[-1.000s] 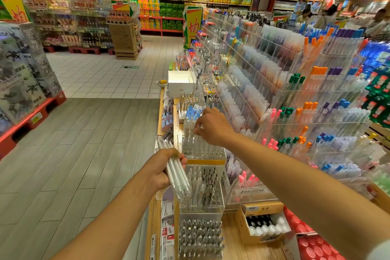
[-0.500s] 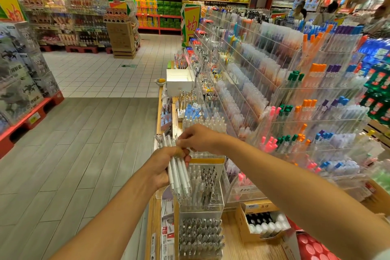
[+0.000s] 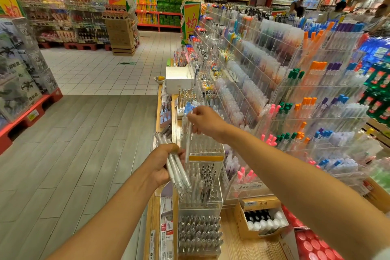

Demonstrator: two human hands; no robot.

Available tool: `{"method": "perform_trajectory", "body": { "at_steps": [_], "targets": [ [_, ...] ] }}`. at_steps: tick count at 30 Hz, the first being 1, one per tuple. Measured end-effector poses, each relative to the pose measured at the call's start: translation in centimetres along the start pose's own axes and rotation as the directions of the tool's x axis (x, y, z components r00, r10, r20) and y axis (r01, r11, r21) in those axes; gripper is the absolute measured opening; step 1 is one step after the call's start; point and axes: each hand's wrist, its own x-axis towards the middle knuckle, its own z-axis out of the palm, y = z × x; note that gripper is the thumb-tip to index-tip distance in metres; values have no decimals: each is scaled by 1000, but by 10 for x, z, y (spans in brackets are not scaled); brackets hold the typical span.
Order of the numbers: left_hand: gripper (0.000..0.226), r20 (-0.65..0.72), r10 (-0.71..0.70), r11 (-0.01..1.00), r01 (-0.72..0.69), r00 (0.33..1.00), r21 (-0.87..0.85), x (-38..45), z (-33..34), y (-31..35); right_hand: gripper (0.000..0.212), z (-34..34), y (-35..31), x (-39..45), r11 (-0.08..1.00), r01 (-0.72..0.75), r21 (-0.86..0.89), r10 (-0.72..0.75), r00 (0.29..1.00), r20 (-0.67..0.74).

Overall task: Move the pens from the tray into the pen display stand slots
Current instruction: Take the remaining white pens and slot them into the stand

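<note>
Fingers (image 3: 195, 115) of right hand (image 3: 207, 121) pinch pen (image 3: 188, 137) | near-upright, tip seemingly down | left hand (image 3: 163, 163) grips bundle (image 3: 177, 172)

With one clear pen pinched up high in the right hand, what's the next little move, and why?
Probably lower that single pen tip-first into a free slot of the top tier of the clear display stand. The right hand pinches it near upright just above that tier, while the left hand holds the remaining bundle of pens beside it.

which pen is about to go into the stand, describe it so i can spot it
Find the clear tiered pen stand at the aisle's end. Above its top tier, the right hand pinches one white pen. It hangs alone, unlike the bundle gripped by the left hand.
</note>
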Motion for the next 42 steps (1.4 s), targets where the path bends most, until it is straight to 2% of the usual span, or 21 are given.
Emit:
{"method": "perform_trajectory", "body": {
  "at_steps": [2,4,8,11,18,29,35,42],
  "targets": [
    [9,-71,8,1000,-8,997,2,4,-4,0,4,-9,-1,4,995,82,-50,-87,989,-119],
    [9,-96,11,1000,-12,995,-5,9,-9,0,7,-16,-1,8,977,159,-139,-182,968,-174],
    [7,-127,-17,999,13,992,-32,11,-11,1,11,-15,5,9,904,213,-370,-275,954,-122],
    [9,-141,-12,999,5,990,-52,11,-12,2,13,-9,8,10,880,219,-422,-285,953,-101],
    [8,-112,-13,999,9,994,-33,13,-14,4,13,-10,6,17,898,211,-386,-267,959,-99],
    [5,-99,-41,999,43,994,11,15,-13,4,13,-14,7,19,860,205,-467,-259,964,-54],
    [4,-89,-36,996,43,995,74,15,-10,4,18,-2,20,22,709,268,-652,-305,951,59],
    [3,-61,-24,992,32,998,123,11,-9,5,21,0,18,27,580,223,-783,-326,945,28]
  ]
}}
